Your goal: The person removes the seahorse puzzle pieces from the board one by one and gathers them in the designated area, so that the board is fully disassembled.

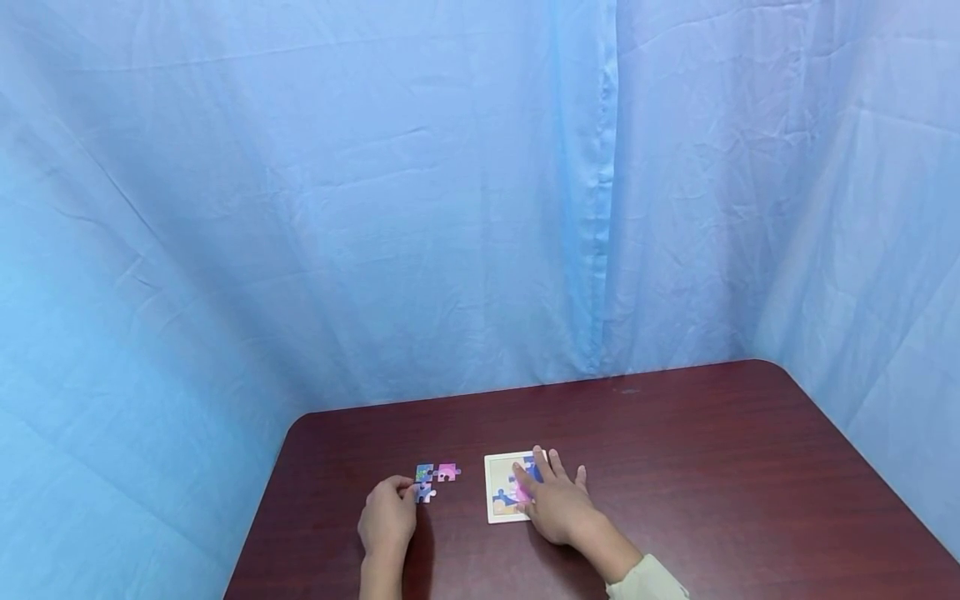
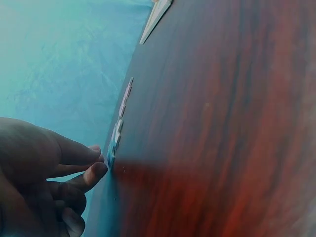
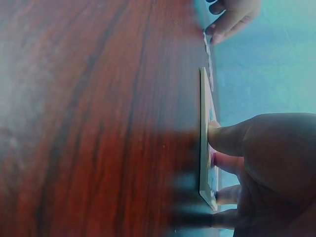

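Left of a square puzzle tray (image 1: 488, 492) with a pale rim, a few loose jigsaw pieces lie together on the table. One is blue-green (image 1: 422, 473), one is pink (image 1: 447, 472), and a lower one is blue and white (image 1: 425, 493). My left hand (image 1: 387, 515) pinches the left edge of that lower piece between thumb and forefinger; in the left wrist view the fingertips (image 2: 100, 167) meet at its end. My right hand (image 1: 558, 502) lies spread over the tray's right side, fingers touching it and hiding part of the pink and blue pieces fitted inside.
The dark reddish-brown table (image 1: 712, 467) has rounded far corners. Light blue curtains (image 1: 450, 208) hang behind it and along both sides. Bare tray bottom (image 1: 501, 473) shows at the tray's upper left.
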{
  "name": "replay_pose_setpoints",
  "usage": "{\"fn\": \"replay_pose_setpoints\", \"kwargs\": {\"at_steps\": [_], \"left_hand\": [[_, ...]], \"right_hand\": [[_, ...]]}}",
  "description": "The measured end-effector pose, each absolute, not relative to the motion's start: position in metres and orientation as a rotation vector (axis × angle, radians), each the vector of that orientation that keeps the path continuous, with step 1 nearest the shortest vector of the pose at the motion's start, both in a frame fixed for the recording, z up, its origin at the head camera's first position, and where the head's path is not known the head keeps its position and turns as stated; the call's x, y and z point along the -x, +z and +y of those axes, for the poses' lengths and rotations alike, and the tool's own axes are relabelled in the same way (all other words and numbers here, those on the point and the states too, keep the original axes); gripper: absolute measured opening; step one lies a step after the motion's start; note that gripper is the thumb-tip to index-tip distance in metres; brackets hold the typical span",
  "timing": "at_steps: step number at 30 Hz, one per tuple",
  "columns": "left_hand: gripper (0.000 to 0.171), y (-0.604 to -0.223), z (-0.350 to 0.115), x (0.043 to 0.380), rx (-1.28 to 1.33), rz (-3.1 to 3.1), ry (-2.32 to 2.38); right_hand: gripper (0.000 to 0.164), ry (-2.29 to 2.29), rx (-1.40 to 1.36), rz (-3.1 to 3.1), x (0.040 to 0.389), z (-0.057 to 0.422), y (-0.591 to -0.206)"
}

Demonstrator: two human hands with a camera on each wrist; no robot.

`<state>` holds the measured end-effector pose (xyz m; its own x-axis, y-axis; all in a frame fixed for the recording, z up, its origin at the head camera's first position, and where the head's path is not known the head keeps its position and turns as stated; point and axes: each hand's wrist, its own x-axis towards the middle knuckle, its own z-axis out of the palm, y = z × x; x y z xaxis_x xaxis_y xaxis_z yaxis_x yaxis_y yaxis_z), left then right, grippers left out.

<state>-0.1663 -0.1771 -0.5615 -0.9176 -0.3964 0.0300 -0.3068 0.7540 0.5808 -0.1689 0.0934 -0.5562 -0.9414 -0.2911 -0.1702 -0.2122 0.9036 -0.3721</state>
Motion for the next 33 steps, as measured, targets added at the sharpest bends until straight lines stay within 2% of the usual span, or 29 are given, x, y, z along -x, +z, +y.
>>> {"fn": "replay_pose_setpoints", "kwargs": {"at_steps": [9, 20, 33], "left_hand": [[0.016, -0.559, -0.164, 0.164, -0.409, -2.780, -0.868], [0.013, -0.552, -0.133, 0.155, 0.003, -2.822, -0.942], [0.016, -0.557, -0.102, 0.151, 0.218, -2.852, -0.904]], "right_hand": [[0.057, -0.526, 0.387, 2.854, 0.169, 0.093, -0.554], [0.057, -0.532, 0.394, 2.857, 0.170, 0.093, -0.554], [0.057, -0.507, 0.394, 2.856, 0.169, 0.094, -0.557]]}}
